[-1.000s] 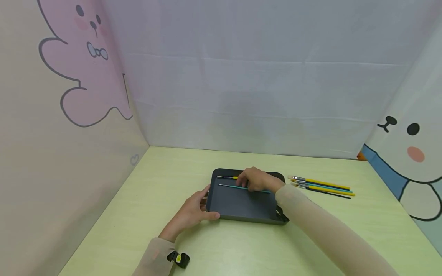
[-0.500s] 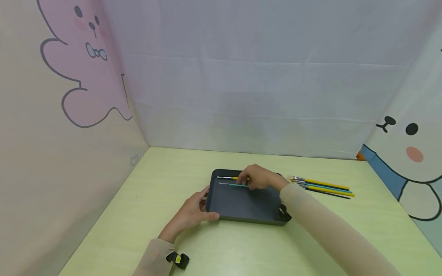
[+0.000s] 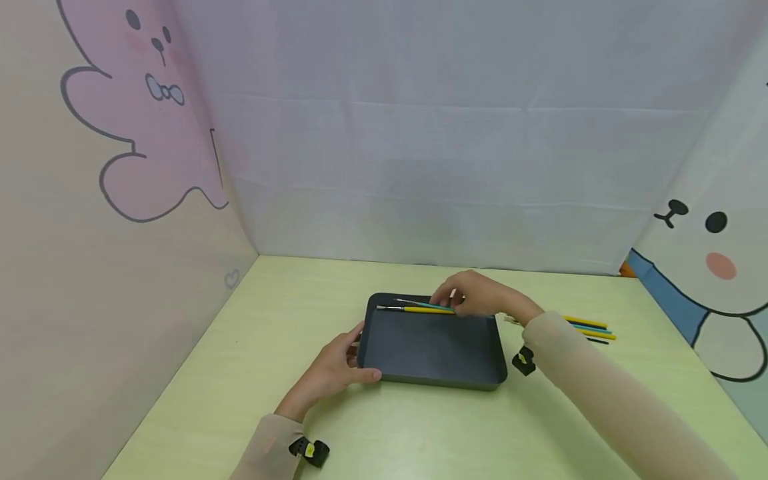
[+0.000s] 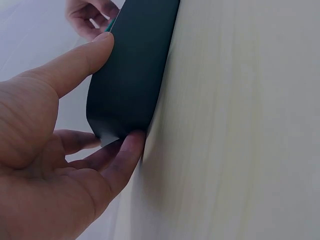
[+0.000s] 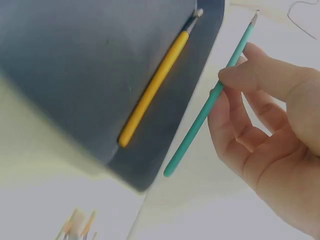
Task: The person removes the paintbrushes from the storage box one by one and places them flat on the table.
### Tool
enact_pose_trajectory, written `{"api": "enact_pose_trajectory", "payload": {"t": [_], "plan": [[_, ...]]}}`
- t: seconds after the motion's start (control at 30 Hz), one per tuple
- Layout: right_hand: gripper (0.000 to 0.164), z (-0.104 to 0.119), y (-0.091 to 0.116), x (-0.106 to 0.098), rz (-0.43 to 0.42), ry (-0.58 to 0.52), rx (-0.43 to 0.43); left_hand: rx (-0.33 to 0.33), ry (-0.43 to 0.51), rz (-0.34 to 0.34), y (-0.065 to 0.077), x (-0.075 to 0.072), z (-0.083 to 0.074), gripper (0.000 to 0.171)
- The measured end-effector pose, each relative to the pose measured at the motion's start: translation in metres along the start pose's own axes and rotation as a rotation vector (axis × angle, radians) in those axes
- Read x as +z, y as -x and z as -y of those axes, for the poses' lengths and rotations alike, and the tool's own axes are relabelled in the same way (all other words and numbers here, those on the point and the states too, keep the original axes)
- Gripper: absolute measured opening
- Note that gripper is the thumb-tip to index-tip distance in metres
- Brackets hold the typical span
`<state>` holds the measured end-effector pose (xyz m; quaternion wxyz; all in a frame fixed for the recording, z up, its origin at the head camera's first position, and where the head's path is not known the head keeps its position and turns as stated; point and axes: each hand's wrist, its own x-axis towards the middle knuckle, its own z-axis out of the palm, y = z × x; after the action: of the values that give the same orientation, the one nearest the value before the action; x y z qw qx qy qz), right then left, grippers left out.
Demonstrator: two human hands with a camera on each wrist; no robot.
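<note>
A dark grey tray (image 3: pixel 432 350) lies on the table. My left hand (image 3: pixel 327 370) holds its left side; in the left wrist view the thumb lies at the rim and the other fingers curl at the tray's corner. Over the far rim, my right hand (image 3: pixel 480 293) pinches a thin teal paintbrush (image 5: pixel 200 117) between thumb and fingers, lifted clear of the tray floor. A yellow paintbrush (image 5: pixel 155 90) rests inside the tray along its far side, bristles to the left in the head view.
Several paintbrushes (image 3: pixel 594 327) with yellow, teal and black handles lie to the right of the tray, partly hidden by the right sleeve (image 3: pixel 576 360). A white cloth wall (image 3: pixel 444 187) stands behind the table, with printed side walls left and right.
My right hand has raised the teal paintbrush off the tray floor and moved it away from me and rightward, to the far rim. The left hand and tray stay put.
</note>
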<state>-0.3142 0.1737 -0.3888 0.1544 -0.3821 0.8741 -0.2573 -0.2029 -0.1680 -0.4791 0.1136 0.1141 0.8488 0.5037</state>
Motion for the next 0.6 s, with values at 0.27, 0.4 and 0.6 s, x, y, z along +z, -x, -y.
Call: {"api": "enact_pose_trajectory", "payload": {"t": [0.27,0.4,0.6], "plan": [[0.045,-0.017,0.038,-0.017,-0.015,-0.023,0.049,-0.005,-0.010,-0.002,-0.002,0.002,-0.001,0.114],[0.045,-0.026,0.057,-0.024,-0.025,-0.013,0.061,-0.009,-0.001,0.000,-0.002,0.002,-0.001,0.113],[0.042,-0.040,0.086,-0.030,-0.046,-0.009,0.084,-0.006,0.004,0.004,-0.001,0.001,-0.001,0.112]]}}
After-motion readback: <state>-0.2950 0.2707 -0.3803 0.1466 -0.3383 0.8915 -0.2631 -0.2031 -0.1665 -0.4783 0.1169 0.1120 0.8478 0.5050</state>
